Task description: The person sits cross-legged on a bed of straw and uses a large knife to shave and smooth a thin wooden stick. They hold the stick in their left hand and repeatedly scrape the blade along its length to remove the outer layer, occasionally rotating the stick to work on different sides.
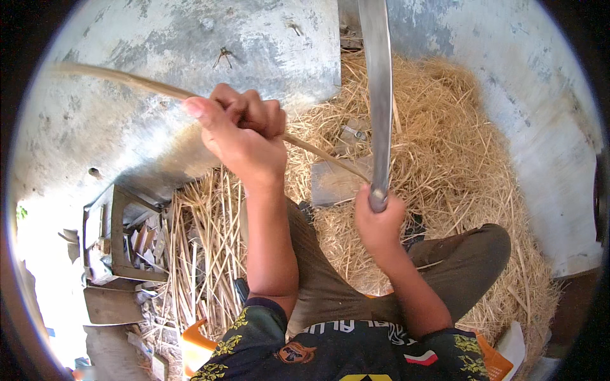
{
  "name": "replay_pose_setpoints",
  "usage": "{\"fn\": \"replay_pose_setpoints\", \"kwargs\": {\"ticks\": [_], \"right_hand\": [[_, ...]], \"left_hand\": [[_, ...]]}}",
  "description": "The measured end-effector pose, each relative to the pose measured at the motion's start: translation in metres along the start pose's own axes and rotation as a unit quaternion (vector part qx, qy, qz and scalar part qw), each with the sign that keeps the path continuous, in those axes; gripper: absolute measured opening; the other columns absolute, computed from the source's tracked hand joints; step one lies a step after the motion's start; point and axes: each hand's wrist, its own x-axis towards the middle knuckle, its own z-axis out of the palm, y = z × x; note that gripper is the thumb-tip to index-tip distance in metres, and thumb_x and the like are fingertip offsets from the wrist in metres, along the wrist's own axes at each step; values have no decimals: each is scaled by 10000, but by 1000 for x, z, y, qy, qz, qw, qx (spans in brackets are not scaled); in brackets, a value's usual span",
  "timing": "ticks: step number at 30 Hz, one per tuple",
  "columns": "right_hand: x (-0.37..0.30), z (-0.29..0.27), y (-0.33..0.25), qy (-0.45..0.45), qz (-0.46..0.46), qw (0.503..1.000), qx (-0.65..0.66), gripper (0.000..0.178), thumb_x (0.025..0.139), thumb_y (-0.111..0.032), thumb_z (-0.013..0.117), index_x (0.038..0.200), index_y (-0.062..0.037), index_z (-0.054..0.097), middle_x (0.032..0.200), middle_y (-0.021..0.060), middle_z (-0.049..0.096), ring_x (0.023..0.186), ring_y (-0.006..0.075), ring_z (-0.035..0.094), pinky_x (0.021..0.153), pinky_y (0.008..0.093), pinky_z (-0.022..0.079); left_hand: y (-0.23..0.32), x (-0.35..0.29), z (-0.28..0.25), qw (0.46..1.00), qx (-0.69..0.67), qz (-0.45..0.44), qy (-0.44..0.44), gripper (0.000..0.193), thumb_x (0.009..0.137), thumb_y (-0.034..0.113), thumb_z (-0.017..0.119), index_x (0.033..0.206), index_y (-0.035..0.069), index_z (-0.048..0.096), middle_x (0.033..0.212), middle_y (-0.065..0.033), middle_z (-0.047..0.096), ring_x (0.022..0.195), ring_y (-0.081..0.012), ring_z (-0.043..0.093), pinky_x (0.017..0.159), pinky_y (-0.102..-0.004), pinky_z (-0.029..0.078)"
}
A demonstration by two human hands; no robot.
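Observation:
My left hand (pixel 244 130) is closed around a thin, pale brown wooden or bamboo strip (pixel 136 79). The strip runs from the upper left, through the fist, down toward my other hand. My right hand (pixel 380 222) grips the handle of a long machete (pixel 379 89), its broad grey blade pointing up and away from me. The strip's lower end reaches the base of the blade, beside my right fist; whether the two touch I cannot tell. Below the strip, a flat wooden block (pixel 340 182) lies among the shavings.
Straw-like shavings (pixel 457 140) are heaped ahead and to the right, up to the weathered walls (pixel 152 38). Long split strips (pixel 210 235) lie in a pile on the left, beside a wooden frame box (pixel 117 235) with scraps. An orange chair (pixel 197 346) is under me.

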Motion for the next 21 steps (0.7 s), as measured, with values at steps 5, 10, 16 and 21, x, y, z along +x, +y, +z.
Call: {"fn": "replay_pose_setpoints", "kwargs": {"ticks": [5,10,16,21], "right_hand": [[-12,-17,18,-50,5,985,-167,251,832,-148,609,672,41,569,553,160,547,471,243,517,520,410,427],[-24,-22,-39,-50,-21,995,-87,226,841,-153,601,732,45,581,565,175,548,481,268,536,524,413,421],[-29,-31,31,-63,40,978,-195,232,836,-171,614,744,40,586,567,187,544,508,296,549,547,435,426],[-31,-35,-18,-60,-55,981,-176,227,833,-165,611,739,41,589,589,186,568,520,307,559,557,438,435]], "left_hand": [[4,-12,4,998,-35,-18,-40,625,920,720,437,689,162,280,515,55,175,441,-87,102,418,-287,105],[12,-18,11,998,-8,-8,-63,623,937,700,426,677,155,276,524,50,192,448,-79,121,417,-284,132],[1,-33,28,998,-4,3,-67,639,921,707,456,675,147,274,534,53,204,445,-81,139,420,-285,145],[16,-23,14,997,-16,-17,-75,642,918,711,456,676,145,274,531,49,199,446,-79,150,422,-275,144]]}}
